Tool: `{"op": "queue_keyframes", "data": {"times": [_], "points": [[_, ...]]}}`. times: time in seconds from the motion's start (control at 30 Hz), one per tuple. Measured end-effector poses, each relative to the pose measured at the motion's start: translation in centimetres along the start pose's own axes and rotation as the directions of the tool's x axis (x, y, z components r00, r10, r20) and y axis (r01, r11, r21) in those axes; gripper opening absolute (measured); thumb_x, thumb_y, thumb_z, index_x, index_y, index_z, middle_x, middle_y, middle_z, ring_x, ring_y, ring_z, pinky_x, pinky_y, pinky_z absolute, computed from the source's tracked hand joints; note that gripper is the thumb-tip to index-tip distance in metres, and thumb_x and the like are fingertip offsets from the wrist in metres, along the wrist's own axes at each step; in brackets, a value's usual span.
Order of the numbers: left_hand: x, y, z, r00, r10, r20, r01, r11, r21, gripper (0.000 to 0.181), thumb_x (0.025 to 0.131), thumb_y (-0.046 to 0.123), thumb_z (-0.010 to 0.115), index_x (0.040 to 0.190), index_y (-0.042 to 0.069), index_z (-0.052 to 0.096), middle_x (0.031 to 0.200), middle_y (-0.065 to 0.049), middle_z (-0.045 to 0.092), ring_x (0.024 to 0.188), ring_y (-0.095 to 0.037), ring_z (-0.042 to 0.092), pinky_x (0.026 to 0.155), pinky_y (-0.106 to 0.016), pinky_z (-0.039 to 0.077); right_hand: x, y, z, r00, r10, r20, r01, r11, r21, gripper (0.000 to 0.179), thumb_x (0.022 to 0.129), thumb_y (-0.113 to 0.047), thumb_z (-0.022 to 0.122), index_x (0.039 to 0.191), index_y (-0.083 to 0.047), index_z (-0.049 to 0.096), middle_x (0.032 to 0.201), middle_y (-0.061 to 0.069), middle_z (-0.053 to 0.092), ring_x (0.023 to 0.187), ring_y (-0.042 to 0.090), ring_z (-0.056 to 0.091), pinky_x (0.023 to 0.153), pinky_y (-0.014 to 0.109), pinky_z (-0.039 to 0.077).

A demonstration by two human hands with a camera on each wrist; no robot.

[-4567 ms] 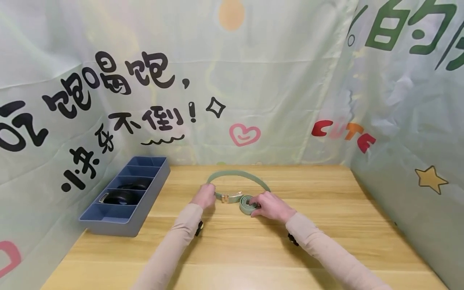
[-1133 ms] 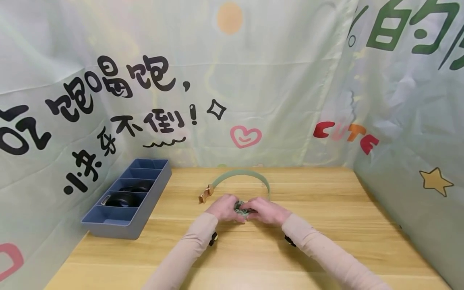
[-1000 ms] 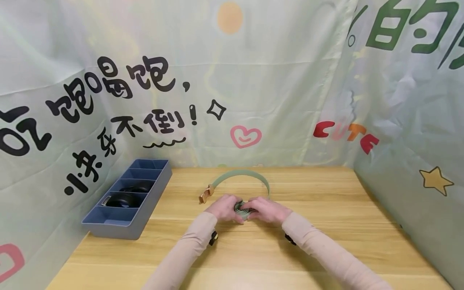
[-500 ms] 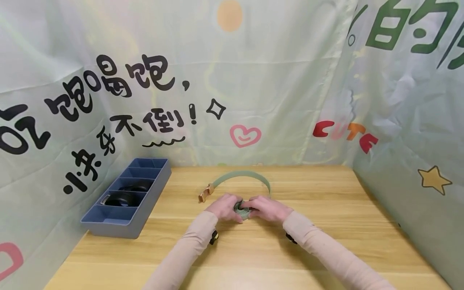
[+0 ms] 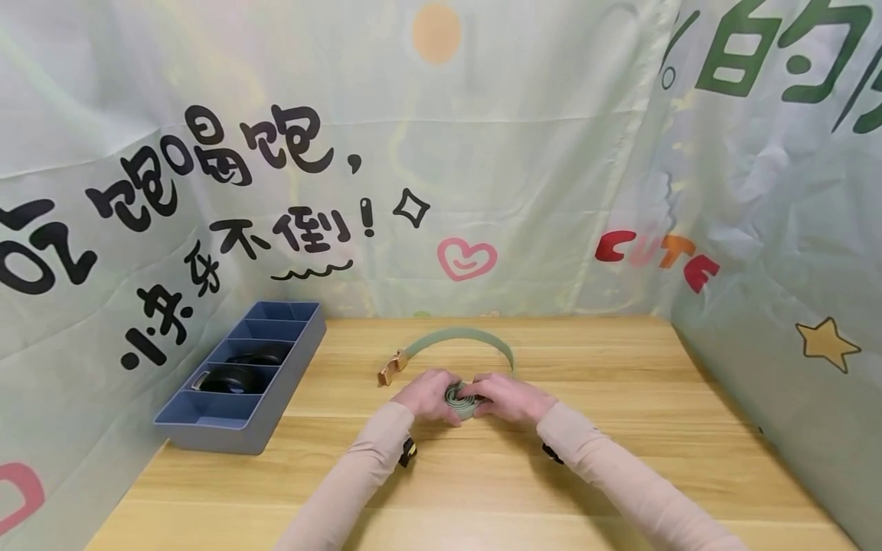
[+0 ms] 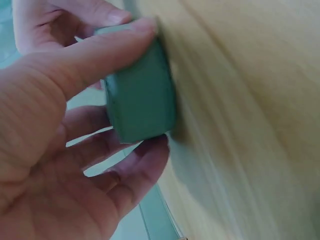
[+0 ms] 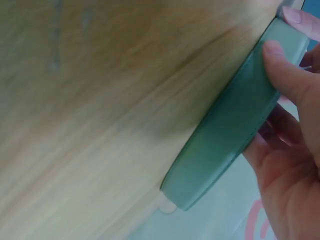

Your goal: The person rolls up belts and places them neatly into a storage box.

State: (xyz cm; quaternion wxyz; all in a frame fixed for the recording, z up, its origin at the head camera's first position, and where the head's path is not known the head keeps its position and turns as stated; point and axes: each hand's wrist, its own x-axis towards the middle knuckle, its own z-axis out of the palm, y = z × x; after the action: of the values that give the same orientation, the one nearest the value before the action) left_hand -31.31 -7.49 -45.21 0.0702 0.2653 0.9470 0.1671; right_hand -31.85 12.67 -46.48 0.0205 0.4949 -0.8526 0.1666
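A green belt (image 5: 458,334) stands on its edge on the table, its near part wound into a coil (image 5: 460,401). Its free stretch arcs behind both hands to a rose-gold buckle (image 5: 391,369) at the left. My left hand (image 5: 429,395) grips the coil's left side; in the left wrist view its thumb lies on the green strap (image 6: 142,95) and other fingers curl round the far side. From the right, my right hand (image 5: 513,399) holds the coil, with fingertips at its centre. The right wrist view has that thumb pressing the strap's outer face (image 7: 225,125).
At the left stands a blue-grey divided tray (image 5: 279,417). Rolled black belts (image 5: 233,379) lie in two of its compartments. Printed cloth (image 5: 551,168) hangs behind and along both sides of the wooden table (image 5: 496,497).
Since the oldest frame, my left hand has moved right from the buckle end to the coil, and the buckle has swung out leftward. Over the last second, both hands have barely moved.
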Motion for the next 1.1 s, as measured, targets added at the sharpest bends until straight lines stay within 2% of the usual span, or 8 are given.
{"op": "queue_keyframes", "data": {"times": [0.13, 0.33, 0.53, 0.6, 0.77, 0.87, 1.0, 1.1], "points": [[0.0, -0.2, 0.1, 0.999, 0.017, 0.028, -0.017, 1.000, -0.016, 0.051, 0.066, 0.030, 0.090, 0.108, 0.015, 0.066, 0.103, 0.002, 0.067, 0.094, -0.012, 0.059, 0.087, -0.029, 0.048, 0.1, -0.1, 0.2, 1.000, 0.000, -0.009, 0.000, 1.000, -0.010, 0.027, 0.084, -0.015, 0.075, 0.110, -0.010, 0.070, 0.097, 0.003, 0.071, 0.086, 0.013, 0.066, 0.078, 0.025, 0.052], [0.3, -0.4, 0.4, 1.000, 0.017, -0.002, -0.017, 0.999, -0.046, 0.049, 0.065, 0.043, 0.089, 0.102, 0.019, 0.066, 0.091, 0.008, 0.064, 0.082, -0.008, 0.056, 0.075, -0.024, 0.046, 0.2, -0.6, 0.3, 0.999, 0.037, -0.021, -0.038, 0.999, -0.022, 0.023, 0.084, -0.019, 0.075, 0.106, -0.014, 0.072, 0.094, -0.002, 0.073, 0.083, 0.007, 0.066, 0.075, 0.023, 0.052], [0.3, -0.4, -0.4, 0.996, 0.071, 0.062, -0.067, 0.995, -0.068, 0.050, 0.068, 0.029, 0.090, 0.110, 0.017, 0.067, 0.103, 0.005, 0.068, 0.093, -0.010, 0.059, 0.086, -0.026, 0.047, 0.1, -0.2, -0.2, 1.000, 0.023, 0.018, -0.023, 1.000, 0.012, 0.032, 0.082, -0.013, 0.076, 0.114, -0.011, 0.069, 0.100, 0.003, 0.073, 0.088, 0.012, 0.067, 0.077, 0.024, 0.052], [0.3, -0.3, -0.6, 0.995, 0.075, 0.072, -0.071, 0.996, -0.058, 0.048, 0.068, 0.028, 0.090, 0.109, 0.017, 0.067, 0.101, 0.005, 0.067, 0.092, -0.009, 0.058, 0.086, -0.026, 0.047, 0.2, -0.1, -0.3, 1.000, 0.021, 0.019, -0.021, 1.000, 0.012, 0.033, 0.082, -0.013, 0.076, 0.114, -0.011, 0.069, 0.101, 0.002, 0.073, 0.088, 0.011, 0.066, 0.078, 0.024, 0.052], [0.1, -0.2, -0.6, 0.999, -0.026, 0.032, 0.028, 0.999, -0.045, 0.049, 0.065, 0.041, 0.090, 0.098, 0.014, 0.066, 0.086, 0.006, 0.063, 0.078, -0.010, 0.055, 0.073, -0.026, 0.046, 0.4, -0.3, 0.1, 0.999, 0.013, -0.035, -0.014, 1.000, -0.014, 0.022, 0.083, -0.020, 0.076, 0.104, -0.015, 0.071, 0.091, -0.005, 0.073, 0.078, 0.006, 0.065, 0.072, 0.021, 0.050], [0.2, -0.1, -0.5, 0.998, -0.064, 0.013, 0.065, 0.997, -0.043, 0.054, 0.064, 0.047, 0.089, 0.099, 0.012, 0.067, 0.085, 0.005, 0.063, 0.077, -0.011, 0.055, 0.071, -0.027, 0.047, 0.4, -0.2, 0.1, 0.999, -0.007, -0.045, 0.006, 1.000, -0.020, 0.020, 0.083, -0.023, 0.075, 0.101, -0.016, 0.071, 0.087, -0.006, 0.072, 0.074, 0.006, 0.064, 0.069, 0.020, 0.049], [0.2, -0.1, -0.7, 0.999, -0.027, 0.034, 0.029, 0.999, -0.044, 0.058, 0.067, 0.040, 0.089, 0.113, 0.012, 0.067, 0.099, 0.002, 0.069, 0.086, -0.010, 0.059, 0.081, -0.027, 0.049, 0.3, 0.0, -0.1, 1.000, 0.010, -0.001, -0.010, 1.000, 0.029, 0.029, 0.083, -0.017, 0.075, 0.112, -0.014, 0.069, 0.096, -0.001, 0.071, 0.082, 0.009, 0.064, 0.074, 0.022, 0.050], [0.1, -0.1, -0.8, 0.997, 0.027, 0.069, -0.023, 0.998, -0.055, 0.053, 0.070, 0.033, 0.088, 0.114, 0.013, 0.066, 0.100, 0.003, 0.069, 0.086, -0.009, 0.060, 0.080, -0.026, 0.049, 0.2, -0.1, -0.2, 0.999, 0.036, 0.031, -0.038, 0.997, 0.060, 0.033, 0.084, -0.014, 0.075, 0.116, -0.013, 0.069, 0.102, 0.001, 0.071, 0.088, 0.009, 0.065, 0.078, 0.023, 0.051]]}}
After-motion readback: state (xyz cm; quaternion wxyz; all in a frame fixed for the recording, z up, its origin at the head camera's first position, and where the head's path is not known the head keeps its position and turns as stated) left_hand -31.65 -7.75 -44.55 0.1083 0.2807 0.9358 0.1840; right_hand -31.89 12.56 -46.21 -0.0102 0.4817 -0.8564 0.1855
